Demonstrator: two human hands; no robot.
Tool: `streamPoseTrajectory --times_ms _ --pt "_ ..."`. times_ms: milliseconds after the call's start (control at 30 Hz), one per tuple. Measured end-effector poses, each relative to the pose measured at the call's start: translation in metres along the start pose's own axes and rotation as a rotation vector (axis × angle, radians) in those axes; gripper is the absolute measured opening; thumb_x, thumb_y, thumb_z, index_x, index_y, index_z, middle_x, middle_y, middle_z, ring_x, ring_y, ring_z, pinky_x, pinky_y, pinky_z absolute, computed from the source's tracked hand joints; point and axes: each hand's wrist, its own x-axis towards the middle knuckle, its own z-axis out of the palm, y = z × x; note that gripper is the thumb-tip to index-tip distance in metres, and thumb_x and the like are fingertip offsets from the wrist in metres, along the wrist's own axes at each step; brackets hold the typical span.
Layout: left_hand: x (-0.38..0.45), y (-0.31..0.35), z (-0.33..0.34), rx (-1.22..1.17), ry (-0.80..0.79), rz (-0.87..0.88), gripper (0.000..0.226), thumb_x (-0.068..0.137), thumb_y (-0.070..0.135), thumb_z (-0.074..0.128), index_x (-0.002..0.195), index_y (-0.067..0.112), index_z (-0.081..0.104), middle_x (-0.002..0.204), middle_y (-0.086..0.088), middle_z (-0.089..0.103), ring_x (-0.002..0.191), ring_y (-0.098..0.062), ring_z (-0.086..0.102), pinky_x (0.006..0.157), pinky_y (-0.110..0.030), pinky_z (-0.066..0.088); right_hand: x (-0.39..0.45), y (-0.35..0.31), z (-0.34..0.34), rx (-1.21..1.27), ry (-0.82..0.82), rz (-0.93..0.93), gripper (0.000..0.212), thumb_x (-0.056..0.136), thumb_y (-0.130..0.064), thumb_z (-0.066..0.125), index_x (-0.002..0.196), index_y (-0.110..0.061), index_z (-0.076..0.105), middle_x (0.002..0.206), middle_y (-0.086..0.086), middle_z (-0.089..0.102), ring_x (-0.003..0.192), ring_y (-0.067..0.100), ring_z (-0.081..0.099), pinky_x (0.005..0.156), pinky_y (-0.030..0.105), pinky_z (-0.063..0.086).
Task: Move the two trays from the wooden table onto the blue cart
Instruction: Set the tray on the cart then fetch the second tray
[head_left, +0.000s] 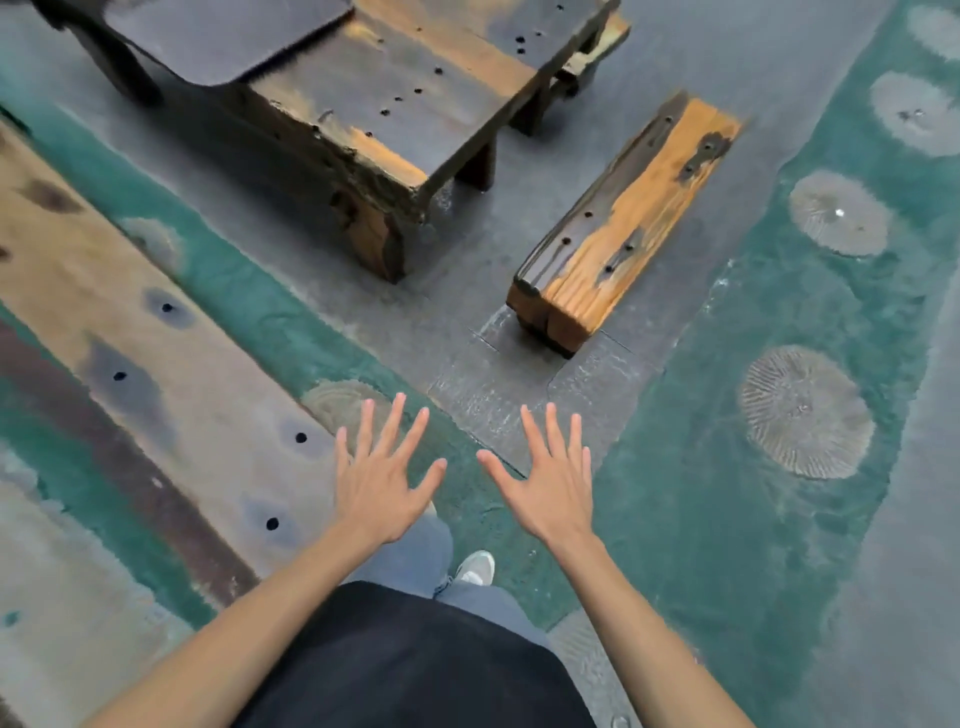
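My left hand (382, 480) and my right hand (548, 480) are both stretched out in front of me at waist height, palms down, fingers spread, holding nothing. They hover over the floor, far from the wooden table (395, 98) at the top of the view. A dark grey flat tray (223, 36) lies on the table's far left end, partly cut off by the frame's top edge. I see only this one tray. No blue cart is in view.
A short wooden bench (628, 218) stands on the floor right of the table. A long worn wooden plank surface (140, 332) runs diagonally along my left. The floor (727, 415) is grey and green with round pale marks. My shoe (475, 566) shows below my hands.
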Motion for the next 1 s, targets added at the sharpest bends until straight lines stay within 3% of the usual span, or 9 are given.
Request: streamPoseTrajectory --times_ms 167,467,733,1000 --pt "0.046 -0.013 -0.001 -0.076 0.052 -0.133 0.073 0.092 0.075 0.018 0.159 0.047 0.006 0.17 0.011 -0.009 0.155 -0.024 -0.018 0.121 -0.057 -0.005 0.074 -0.033 -0.011 -0.014 -0.058 -0.113 0.098 0.078 -0.096 0.024 0.161 -0.044 0.015 0.172 -0.011 -0.004 0.155 0.016 -0.022 0.126 0.051 -0.001" --pt "0.17 -0.04 -0.039 -0.148 0.09 -0.297 0.075 0.091 0.077 0.012 0.158 0.047 -0.001 0.168 0.012 -0.018 0.154 -0.024 -0.02 0.123 -0.057 -0.005 0.214 -0.124 -0.051 -0.118 -0.061 -0.286 0.093 0.082 -0.093 0.027 0.161 -0.044 0.018 0.172 -0.011 -0.004 0.155 0.016 -0.02 0.126 0.049 -0.001" --pt "0.244 -0.106 -0.102 -0.118 0.194 -0.364 0.074 0.092 0.074 0.017 0.159 0.045 0.004 0.169 0.009 -0.01 0.155 -0.026 -0.015 0.123 -0.057 -0.003 0.31 -0.221 -0.053 -0.154 -0.046 -0.436 0.09 0.083 -0.094 0.023 0.16 -0.047 0.016 0.171 -0.012 -0.004 0.155 0.018 -0.02 0.124 0.051 -0.001" --pt "0.292 -0.186 -0.132 -0.154 0.204 -0.526 0.07 0.093 0.073 0.023 0.158 0.049 0.007 0.169 0.011 -0.013 0.154 -0.027 -0.02 0.122 -0.058 -0.006 0.389 -0.311 -0.031 -0.155 -0.194 -0.514 0.087 0.086 -0.089 0.025 0.161 -0.046 0.014 0.172 -0.008 -0.006 0.156 0.02 -0.018 0.124 0.051 -0.005"
